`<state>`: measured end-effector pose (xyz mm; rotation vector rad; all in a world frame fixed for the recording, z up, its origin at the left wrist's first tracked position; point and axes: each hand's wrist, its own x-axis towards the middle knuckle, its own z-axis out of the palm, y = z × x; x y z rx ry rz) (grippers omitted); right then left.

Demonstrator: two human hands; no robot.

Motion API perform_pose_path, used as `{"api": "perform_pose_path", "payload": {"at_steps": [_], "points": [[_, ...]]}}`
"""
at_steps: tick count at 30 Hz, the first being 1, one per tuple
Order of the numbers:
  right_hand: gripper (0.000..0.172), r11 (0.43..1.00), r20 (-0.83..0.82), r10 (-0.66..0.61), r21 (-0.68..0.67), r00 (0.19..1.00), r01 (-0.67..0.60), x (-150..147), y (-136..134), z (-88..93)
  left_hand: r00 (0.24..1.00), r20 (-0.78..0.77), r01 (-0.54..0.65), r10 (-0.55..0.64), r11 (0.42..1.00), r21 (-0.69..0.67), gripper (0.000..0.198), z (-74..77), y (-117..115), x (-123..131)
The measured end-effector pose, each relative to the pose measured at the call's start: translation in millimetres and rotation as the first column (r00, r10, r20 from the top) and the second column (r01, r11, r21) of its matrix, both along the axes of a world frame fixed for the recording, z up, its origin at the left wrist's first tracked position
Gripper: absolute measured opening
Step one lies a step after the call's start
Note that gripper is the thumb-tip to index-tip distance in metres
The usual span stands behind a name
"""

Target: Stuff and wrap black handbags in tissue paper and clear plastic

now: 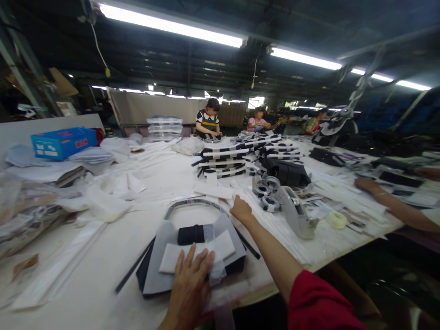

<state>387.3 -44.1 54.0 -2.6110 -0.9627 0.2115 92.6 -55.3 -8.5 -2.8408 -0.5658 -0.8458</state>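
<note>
Looks like factory workshop: lit by long white tube lights (172,25) under dark roof (165,59), furnished with broad white desk (154,176), stocked with stacked black-and-white bundles (225,161) and grey tape dispenser (294,213), staffed by several people (208,121).

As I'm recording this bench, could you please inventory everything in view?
Table: one, white, foreground.
Bag: one, black and grey, near table edge.
Pad: one, white, on bag.
Dispenser: one, grey, right of bag.
Coils: at least three, grey, beside dispenser.
Bundles: many, black and white, mid-table.
Roll: one, pale yellow, table's right.
Box: one, blue, table's left.
Sheets: many, whitish, table's left.
Lamps: several, white, overhead.
Co-workers: at least three, mixed clothes, beyond table.
Co-worker's arm: at least one, pale sleeve, right edge.
Left hand: one, bare, on pad.
Right hand: one, bare, near bag's far right corner.
Sleeve: one, red, bottom right.
</note>
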Motion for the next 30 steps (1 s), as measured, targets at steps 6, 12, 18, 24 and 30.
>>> {"api": "perform_pose_path", "payload": {"at_steps": [6, 12, 18, 24, 30], "points": [[0.040, 0.982, -0.046, -0.099, 0.155, 0.994, 0.105, 43, -42, 30.6, 1.000, -0.005, 0.006, -0.007, 0.999, -0.042, 0.070, 3.9, 0, 0], [0.042, 0.905, -0.154, -0.112, 0.392, 0.982, 0.164, 57, -138, 54.4, 0.999, -0.042, -0.022, 0.014, 0.980, -0.197, 0.062, 20.3, -5, 3], [0.055, 0.841, -0.295, 0.253, 0.537, 0.921, -0.059, -1, -228, 47.7, 0.985, -0.173, -0.024, -0.025, 0.962, -0.273, 0.048, 47.2, -4, 8], [0.030, 0.740, -0.329, 0.656, 0.459, 0.679, -0.492, -83, -262, 28.9, 0.947, -0.305, -0.013, -0.100, 0.938, -0.347, 0.034, 73.9, 6, 12], [0.019, 0.651, -0.173, 0.758, 0.273, 0.629, -0.709, -86, -272, 9.0, 0.928, -0.353, -0.015, -0.123, 0.932, -0.362, 0.029, 87.1, 15, 17]]}}
